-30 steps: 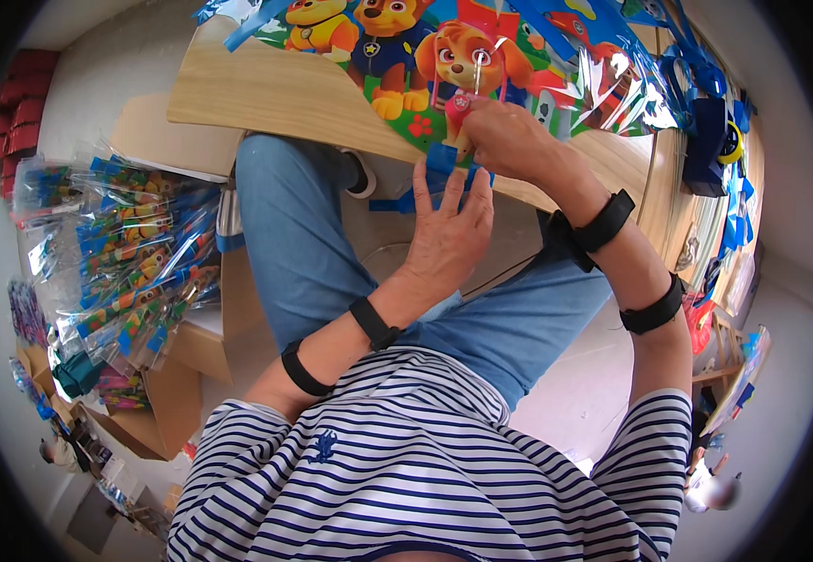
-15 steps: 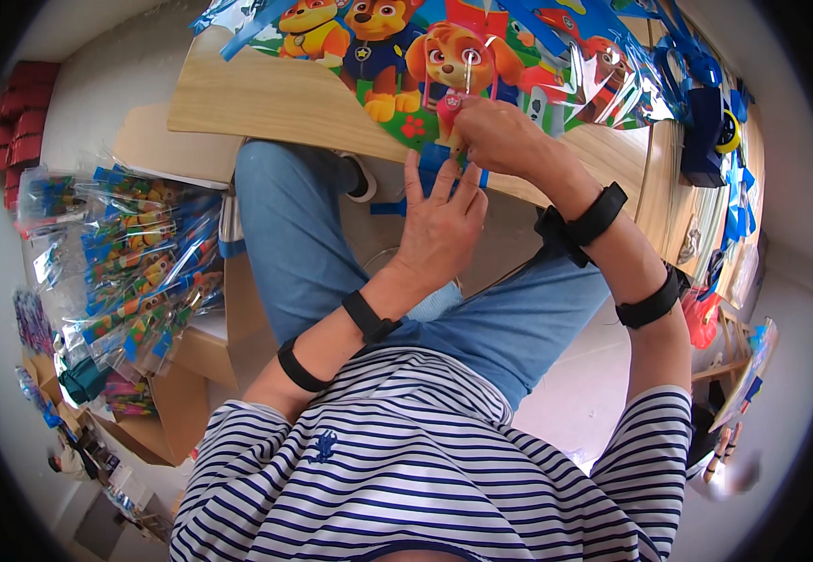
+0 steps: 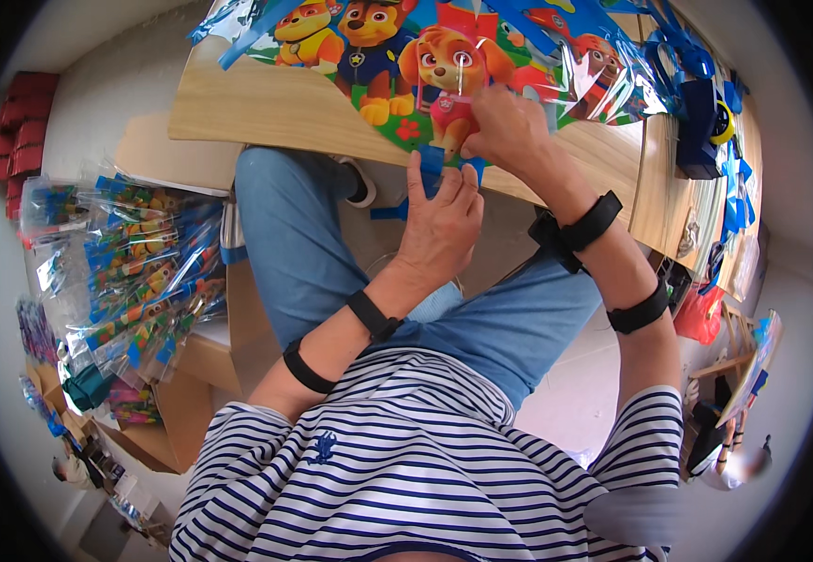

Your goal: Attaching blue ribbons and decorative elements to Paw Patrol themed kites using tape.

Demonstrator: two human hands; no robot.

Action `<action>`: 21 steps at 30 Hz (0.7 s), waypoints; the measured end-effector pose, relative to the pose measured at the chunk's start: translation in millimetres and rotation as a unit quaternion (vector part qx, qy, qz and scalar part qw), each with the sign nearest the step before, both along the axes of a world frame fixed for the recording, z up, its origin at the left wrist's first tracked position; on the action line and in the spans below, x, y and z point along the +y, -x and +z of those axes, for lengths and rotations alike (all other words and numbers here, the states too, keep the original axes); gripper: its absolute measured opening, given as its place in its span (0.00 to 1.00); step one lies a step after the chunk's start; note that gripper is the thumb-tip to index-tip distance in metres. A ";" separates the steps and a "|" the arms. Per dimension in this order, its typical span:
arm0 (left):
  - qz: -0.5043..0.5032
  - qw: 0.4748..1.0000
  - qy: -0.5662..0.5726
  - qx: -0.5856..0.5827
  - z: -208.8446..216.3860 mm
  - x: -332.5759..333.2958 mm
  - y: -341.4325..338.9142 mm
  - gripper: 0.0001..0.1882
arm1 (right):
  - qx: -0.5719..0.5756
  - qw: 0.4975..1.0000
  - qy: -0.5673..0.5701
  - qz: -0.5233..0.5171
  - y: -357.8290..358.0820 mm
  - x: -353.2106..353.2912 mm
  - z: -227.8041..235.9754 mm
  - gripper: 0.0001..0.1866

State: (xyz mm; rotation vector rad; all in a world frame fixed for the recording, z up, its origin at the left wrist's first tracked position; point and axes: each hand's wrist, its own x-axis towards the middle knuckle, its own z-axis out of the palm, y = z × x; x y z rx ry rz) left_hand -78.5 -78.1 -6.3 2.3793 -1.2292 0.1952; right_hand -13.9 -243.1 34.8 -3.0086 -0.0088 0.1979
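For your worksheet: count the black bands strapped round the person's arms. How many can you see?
4. Two on the left arm: one at the wrist, one further up the forearm. Two on the right arm: one at the wrist, one further up the forearm. None seems hidden.

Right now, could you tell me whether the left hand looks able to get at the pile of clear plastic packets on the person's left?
Probably yes. The left hand rests at the table edge, touching the cartoon sheet. The packets lie lower on that side, with only the denim knee between, so a sideways reach looks free.
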 end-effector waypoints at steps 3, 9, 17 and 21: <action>-0.006 1.000 -0.005 -0.001 2.3 0.8 -0.2 0.13 | -0.100 0.991 -0.032 -0.087 -4.2 -13.5 0.1 0.18; 0.004 0.999 -0.029 0.021 3.8 2.1 3.9 0.24 | 0.030 0.986 -0.118 -0.110 12.7 -0.7 -14.2 0.17; 0.016 0.999 -0.015 0.039 7.0 0.5 1.7 0.30 | 0.009 0.971 -0.182 -0.158 12.3 -4.8 -12.0 0.15; 0.009 0.999 -0.027 0.028 8.2 -11.5 0.8 0.36 | -0.094 0.955 -0.203 -0.193 17.1 -27.5 -13.1 0.14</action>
